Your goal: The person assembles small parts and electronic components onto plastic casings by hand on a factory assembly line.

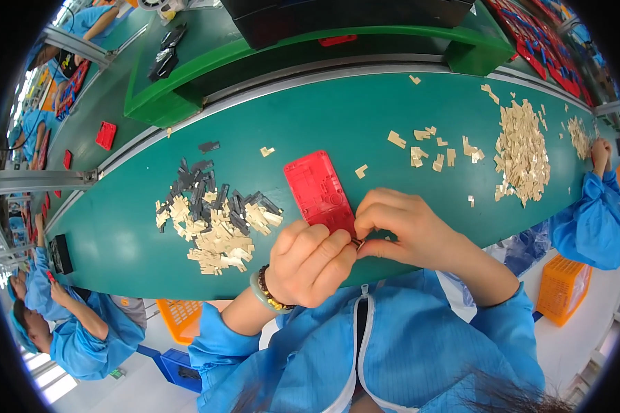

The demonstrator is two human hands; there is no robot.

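Left hand (pixel 308 265) and right hand (pixel 408 228) pinch a small part (pixel 357 243) between them, seemingly for steadiness, by the red case (pixel 320 191).

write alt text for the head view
A person's right hand pinches a small part beside the curled left hand, by a red case. On the green table, mixed cream and black pieces lie at left, a cream heap at right.

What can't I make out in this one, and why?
Head view: the small piece is mostly covered by the left hand and right hand.
Head view: the red housing has its near end hidden by the hands.
Head view: the black box is cut off by the upper edge.
Head view: the far-right co-worker's hand is too small to show whether it holds anything.
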